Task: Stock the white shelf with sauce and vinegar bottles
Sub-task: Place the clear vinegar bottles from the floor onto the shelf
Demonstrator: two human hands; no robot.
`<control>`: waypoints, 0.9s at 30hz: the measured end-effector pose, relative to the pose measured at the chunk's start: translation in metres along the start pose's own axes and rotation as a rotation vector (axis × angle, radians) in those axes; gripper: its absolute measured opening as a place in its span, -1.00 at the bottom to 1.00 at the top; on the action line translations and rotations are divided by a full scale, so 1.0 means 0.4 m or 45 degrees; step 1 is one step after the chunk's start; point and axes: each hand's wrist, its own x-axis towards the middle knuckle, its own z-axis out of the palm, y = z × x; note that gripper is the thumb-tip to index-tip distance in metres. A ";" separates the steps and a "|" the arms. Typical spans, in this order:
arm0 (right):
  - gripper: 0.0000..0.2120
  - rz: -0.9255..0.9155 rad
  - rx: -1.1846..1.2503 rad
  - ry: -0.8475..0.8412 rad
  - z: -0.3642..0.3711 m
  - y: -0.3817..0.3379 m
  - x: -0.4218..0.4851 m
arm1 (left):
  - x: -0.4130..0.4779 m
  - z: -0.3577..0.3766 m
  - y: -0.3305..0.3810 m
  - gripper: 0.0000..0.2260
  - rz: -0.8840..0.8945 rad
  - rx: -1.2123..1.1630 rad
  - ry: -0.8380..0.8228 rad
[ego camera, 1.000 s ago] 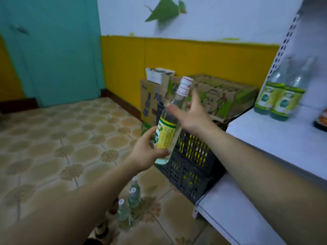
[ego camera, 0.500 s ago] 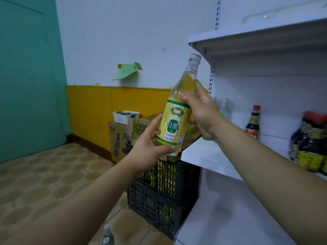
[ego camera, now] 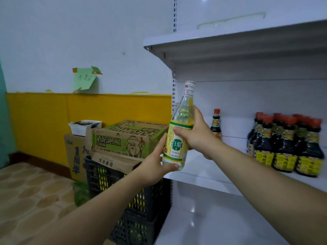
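The left hand [ego camera: 155,167] cupped the base of the vinegar bottle [ego camera: 177,145], thumb curled under it. The right hand [ego camera: 194,137] gripped the bottle's shoulder. The bottle hung almost upright in the air, over the left front edge of the white shelf [ego camera: 203,172]. Farther back stood one dark sauce bottle [ego camera: 216,123], with a cluster of soy sauce bottles [ego camera: 286,147] toward the right edge.

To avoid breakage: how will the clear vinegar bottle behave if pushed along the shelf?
The vinegar bottle looks like nearly full glass: probably heavy and breakable. Tall and slim, it may tip if pushed near the neck. Its smooth wall is likely slippery; left hand and right hand grip it.
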 end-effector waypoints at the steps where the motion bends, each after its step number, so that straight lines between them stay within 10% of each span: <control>1: -0.13 0.015 -0.018 0.030 -0.003 0.032 0.010 | 0.018 0.003 -0.019 -0.18 -0.043 0.085 -0.049; 14: -0.12 0.116 -0.141 0.088 0.045 0.299 0.183 | 0.256 -0.010 -0.299 -0.40 -0.446 1.200 -0.220; 27: -0.16 0.131 -0.246 0.127 0.142 0.405 0.387 | 0.292 -0.025 -0.405 -0.38 -0.303 1.260 -0.366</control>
